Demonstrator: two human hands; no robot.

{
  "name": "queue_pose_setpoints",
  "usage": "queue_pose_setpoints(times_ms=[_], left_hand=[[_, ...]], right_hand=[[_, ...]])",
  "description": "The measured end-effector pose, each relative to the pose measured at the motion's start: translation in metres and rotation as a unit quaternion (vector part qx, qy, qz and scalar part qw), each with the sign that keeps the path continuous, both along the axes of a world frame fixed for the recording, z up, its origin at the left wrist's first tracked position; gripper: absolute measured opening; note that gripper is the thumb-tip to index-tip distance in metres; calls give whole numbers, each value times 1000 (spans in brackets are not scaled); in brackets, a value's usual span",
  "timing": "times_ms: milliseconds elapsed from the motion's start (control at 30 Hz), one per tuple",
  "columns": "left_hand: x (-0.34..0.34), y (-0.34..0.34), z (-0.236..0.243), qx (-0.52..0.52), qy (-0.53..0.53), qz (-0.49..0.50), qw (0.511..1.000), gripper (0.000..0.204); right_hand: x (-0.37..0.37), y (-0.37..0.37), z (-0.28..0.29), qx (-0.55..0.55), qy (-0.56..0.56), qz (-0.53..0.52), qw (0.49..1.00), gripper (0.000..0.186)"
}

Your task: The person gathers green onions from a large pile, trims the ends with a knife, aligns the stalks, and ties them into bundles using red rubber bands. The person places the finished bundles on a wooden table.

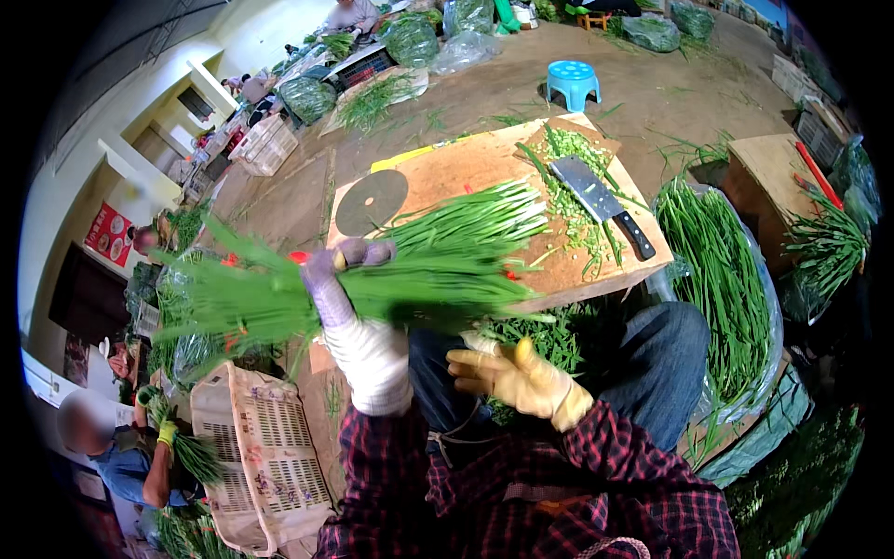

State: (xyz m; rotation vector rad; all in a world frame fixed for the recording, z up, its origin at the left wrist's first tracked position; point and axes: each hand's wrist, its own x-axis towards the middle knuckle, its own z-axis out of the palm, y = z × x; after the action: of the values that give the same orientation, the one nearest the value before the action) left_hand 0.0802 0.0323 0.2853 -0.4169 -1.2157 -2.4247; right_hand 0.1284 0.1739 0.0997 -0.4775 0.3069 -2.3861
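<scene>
On the surface (447, 172) I see: disc (372, 202) left, cleaver (582, 183) right upon chopped bits (570, 144), stalks (489, 212) between. Left hand (340, 279) holds bunch (428, 284). Crate (244, 438) left; bagged greens (717, 289) right; stool (573, 82) beyond.

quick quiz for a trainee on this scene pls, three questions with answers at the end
1. Which hand grips the bunch of long green stalks?
2. True or false: the right hand is holding the cleaver.
3. What colour is the stool on the floor beyond the wooden board?
A) red
B) blue
C) white

Key:
1. The left hand.
2. False: the cleaver lies on the wooden board, and the right hand is open.
3. B.
</scene>
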Motion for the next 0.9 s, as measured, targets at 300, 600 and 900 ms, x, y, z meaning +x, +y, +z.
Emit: queue_pose_setpoints(times_ms=[300, 600, 900], left_hand=[[132, -136, -78, -612, 18, -172, 771, 25], [105, -167, -47, -488, -215, -312, 786, 42], [67, -41, -119, -697, -17, -104, 709, 54]], right_hand=[[15, -11, -19, -44, -185, -54, 980, 72], [12, -9, -39, 117, -238, -98, 959, 52], [5, -5, -63, 59, -168, -61, 982, 59]])
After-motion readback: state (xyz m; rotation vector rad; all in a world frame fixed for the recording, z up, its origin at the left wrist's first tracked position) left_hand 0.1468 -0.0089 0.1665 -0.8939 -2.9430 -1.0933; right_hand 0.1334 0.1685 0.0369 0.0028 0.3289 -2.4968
